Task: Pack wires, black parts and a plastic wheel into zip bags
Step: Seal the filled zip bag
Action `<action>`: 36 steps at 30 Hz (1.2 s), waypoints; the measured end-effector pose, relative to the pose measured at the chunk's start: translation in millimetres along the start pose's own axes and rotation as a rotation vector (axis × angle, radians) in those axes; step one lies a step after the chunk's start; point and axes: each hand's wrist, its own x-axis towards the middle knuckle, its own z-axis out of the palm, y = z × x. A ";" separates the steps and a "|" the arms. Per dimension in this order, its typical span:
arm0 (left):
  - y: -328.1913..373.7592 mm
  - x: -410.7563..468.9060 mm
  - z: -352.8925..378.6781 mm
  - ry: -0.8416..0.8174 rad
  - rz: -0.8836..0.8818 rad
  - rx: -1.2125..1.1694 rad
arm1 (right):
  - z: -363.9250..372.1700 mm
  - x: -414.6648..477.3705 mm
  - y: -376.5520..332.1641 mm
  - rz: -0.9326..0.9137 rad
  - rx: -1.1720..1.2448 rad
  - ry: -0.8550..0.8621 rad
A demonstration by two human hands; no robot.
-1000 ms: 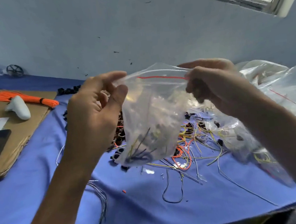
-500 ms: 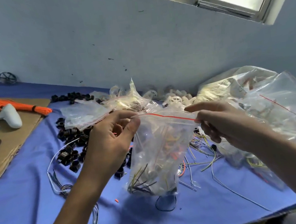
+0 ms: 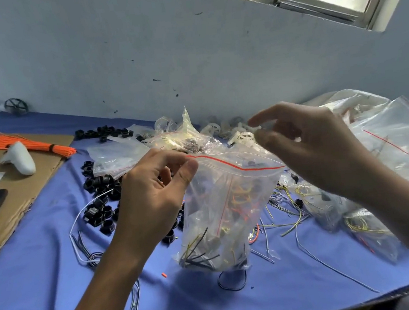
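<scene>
From the head camera I see the zip bag [image 3: 228, 202] standing on the blue cloth [image 3: 36, 283], its red seal [image 3: 237, 166] running 9 to 3 o'clock; the left hand [image 3: 152, 197] pinches the 9 o'clock end, while the right hand [image 3: 317, 149] hovers slack-fingered and empty at 3.

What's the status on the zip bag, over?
Left hand pinches top corner of zip bag. Right hand loose beside the seal's other end, holding nothing. Wires inside. Loose wires, black parts scattered around it.

2 bare forearms [image 3: 106, 284], slim at the wrists, with bare left hand [image 3: 150, 200] and bare right hand [image 3: 322, 148], long-fingered
</scene>
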 end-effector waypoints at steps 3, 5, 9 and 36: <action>3.5 -1.2 0.2 -0.022 0.021 0.000 | 8.5 6.8 -18.8 -0.138 -0.037 -0.177; 4.7 -2.2 -0.2 -0.039 0.026 -0.004 | 17.0 12.8 -26.0 -0.186 -0.096 -0.296; 5.5 -2.8 -1.2 -0.043 0.025 -0.026 | 32.8 18.8 -34.1 -0.264 -0.170 -0.367; -7.0 0.8 -8.1 -0.098 -0.046 -0.097 | 41.4 5.2 -6.3 -0.229 -0.183 -0.131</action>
